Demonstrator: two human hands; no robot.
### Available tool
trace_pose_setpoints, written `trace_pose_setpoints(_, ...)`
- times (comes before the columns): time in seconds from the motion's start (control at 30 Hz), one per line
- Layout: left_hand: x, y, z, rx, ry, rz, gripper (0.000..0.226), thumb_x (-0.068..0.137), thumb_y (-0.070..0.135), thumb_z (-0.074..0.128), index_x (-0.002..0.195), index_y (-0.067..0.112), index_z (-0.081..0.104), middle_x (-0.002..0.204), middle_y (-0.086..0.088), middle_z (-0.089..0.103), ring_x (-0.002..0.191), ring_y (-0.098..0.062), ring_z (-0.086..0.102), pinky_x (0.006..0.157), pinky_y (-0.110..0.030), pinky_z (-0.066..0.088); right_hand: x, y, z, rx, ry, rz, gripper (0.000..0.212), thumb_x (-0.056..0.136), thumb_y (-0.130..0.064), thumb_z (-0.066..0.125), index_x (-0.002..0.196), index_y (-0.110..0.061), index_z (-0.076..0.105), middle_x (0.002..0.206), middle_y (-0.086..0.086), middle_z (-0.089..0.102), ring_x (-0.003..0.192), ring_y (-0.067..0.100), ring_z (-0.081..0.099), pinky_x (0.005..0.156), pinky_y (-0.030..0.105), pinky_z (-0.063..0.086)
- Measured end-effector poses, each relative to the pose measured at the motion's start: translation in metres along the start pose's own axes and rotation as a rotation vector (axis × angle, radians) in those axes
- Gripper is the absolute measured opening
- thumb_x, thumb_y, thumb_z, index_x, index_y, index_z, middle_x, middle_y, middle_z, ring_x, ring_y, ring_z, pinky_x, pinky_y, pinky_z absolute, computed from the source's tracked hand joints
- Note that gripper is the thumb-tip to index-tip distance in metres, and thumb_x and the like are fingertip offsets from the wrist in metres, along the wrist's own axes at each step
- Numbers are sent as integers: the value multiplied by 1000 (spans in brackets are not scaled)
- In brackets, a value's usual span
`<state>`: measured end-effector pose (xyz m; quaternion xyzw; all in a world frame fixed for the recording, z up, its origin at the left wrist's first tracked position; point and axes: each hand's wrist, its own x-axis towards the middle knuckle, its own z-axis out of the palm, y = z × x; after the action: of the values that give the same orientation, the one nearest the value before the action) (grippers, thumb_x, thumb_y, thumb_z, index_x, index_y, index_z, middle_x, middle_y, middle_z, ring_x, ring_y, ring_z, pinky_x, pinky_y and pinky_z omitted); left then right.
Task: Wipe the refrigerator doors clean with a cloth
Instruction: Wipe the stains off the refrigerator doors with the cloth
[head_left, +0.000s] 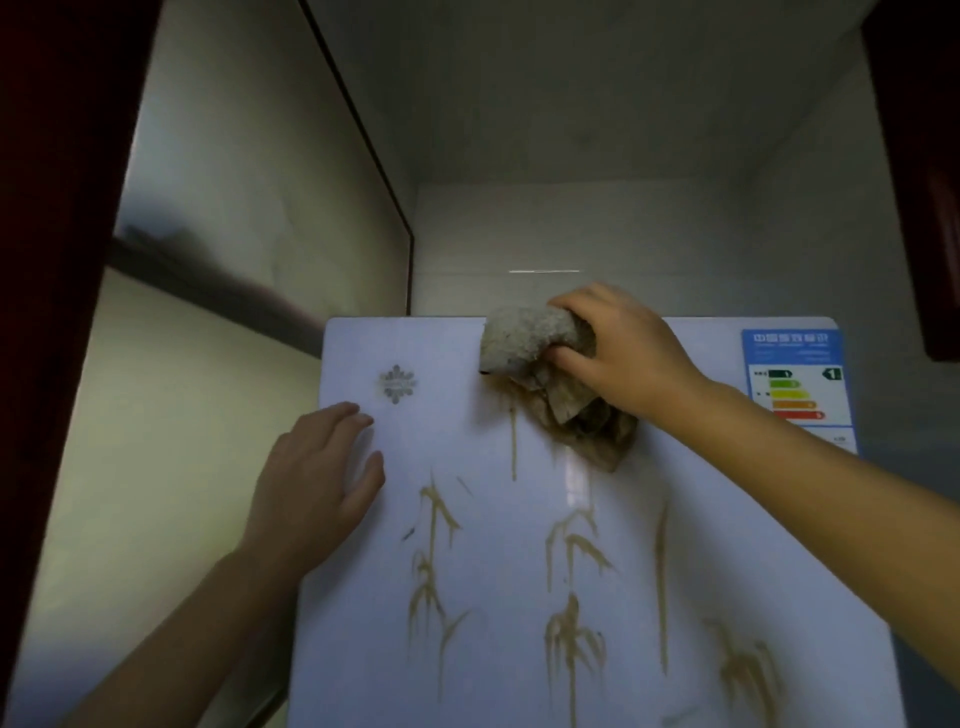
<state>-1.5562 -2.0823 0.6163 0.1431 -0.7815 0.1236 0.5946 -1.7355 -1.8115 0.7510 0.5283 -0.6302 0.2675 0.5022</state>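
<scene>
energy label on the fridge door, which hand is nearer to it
Right. The right hand, gripping the cloth, is just left of the energy label; the left hand rests flat near the door's far left edge.

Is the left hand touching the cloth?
Apart. The head view shows the left hand flat on the refrigerator door, with bare door between it and the cloth held by the right hand.

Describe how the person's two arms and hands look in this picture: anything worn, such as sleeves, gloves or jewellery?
Both arms are bare to the frame's edge: no sleeves show. The left hand and right hand wear no gloves, and no rings, watch or bracelets are visible.
</scene>
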Motion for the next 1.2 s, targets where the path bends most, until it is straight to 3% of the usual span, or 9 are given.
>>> trace_pose_setpoints(0.13, -8, -2, 7, 16, 4, 26, 53, 93, 46, 42, 127, 12, 60, 141, -10, 56, 126, -28, 54, 98, -43, 49, 7, -16, 21, -23, 25, -64, 59, 89, -26, 74, 143, -20, 50, 138, 2, 50, 128, 23, 46, 95, 40, 50)
trace_pose_setpoints(0.3, -9, -5, 12, 25, 3, 47, 49, 92, 46, 44, 126, 14, 61, 144, -8, 53, 128, -26, 53, 99, -41, 49, 3, -19, 48, 1, 191, -215, 30, 91, -11, 69, 119, -11, 59, 125, 7, 53, 107, 24, 54, 80, 40, 55)
trace_pose_setpoints(0.5, -15, -12, 18, 40, -30, 67, 51, 93, 46, 46, 134, 16, 54, 153, -7, 45, 138, -25, 45, 106, -40, 44, 0, -10, 65, -3, 281, -266, 25, 97, -13, 66, 122, -11, 70, 129, 7, 65, 119, 26, 58, 100, 35, 51)
trace_pose_setpoints(0.77, -18, -14, 19, 48, -55, 73, 55, 94, 46, 43, 139, 16, 51, 158, -7, 39, 144, -24, 39, 111, -38, 39, -7, -13, 72, -107, 143, -352, 40, 100, -30, 53, 132, -9, 66, 144, 10, 59, 133, 31, 49, 112, 41, 43)
trace_pose_setpoints(0.87, -20, -13, 19, 53, -62, 71, 58, 94, 46, 42, 142, 13, 50, 159, -10, 39, 145, -26, 39, 112, -39, 38, -14, -16, 81, -162, 151, -426, 39, 98, -27, 59, 132, -8, 65, 144, 9, 60, 131, 32, 50, 106, 42, 44)
trace_pose_setpoints(1.03, -21, -12, 19, 51, -65, 64, 60, 95, 46, 43, 145, 13, 48, 160, -10, 36, 147, -26, 36, 115, -35, 29, -15, -15, 88, -114, 225, -435, 36, 92, -11, 60, 128, -7, 66, 128, 10, 67, 117, 31, 53, 91, 46, 51)
trace_pose_setpoints(1.2, -23, -12, 22, 56, -67, 60, 61, 95, 46, 44, 147, 13, 45, 162, -8, 33, 149, -24, 32, 116, -34, 25, -19, -16, 93, -16, 256, -417, 30, 95, -12, 64, 124, -14, 72, 128, 6, 68, 117, 31, 58, 94, 44, 49)
